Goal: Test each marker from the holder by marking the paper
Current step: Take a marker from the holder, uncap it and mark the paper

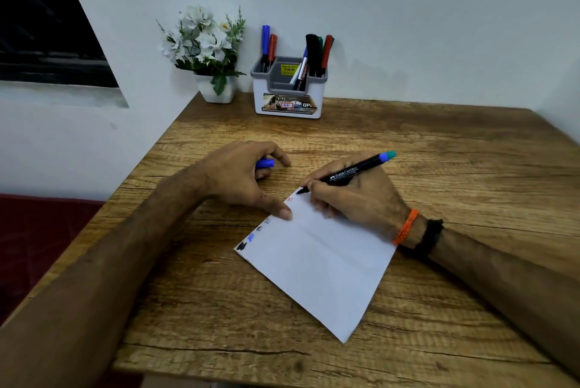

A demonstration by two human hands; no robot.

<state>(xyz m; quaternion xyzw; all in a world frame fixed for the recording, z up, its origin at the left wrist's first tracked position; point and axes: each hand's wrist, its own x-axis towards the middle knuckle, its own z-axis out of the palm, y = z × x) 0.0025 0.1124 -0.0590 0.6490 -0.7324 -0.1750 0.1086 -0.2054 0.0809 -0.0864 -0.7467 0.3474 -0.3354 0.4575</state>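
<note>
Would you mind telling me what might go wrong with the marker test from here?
The black marker's tip sits at the folded white paper's far corner, so a stroke may run onto the wooden table. Only the left hand's thumb pins the sheet; it could slide. The blue cap in that hand might drop.

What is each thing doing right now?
Marker: uncapped, tip on the paper.
Right hand: gripping the marker.
Cap: off, held in the left hand.
Paper: flat, creased, marks along its left edge.
Holder: upright, holding capped markers.
</note>
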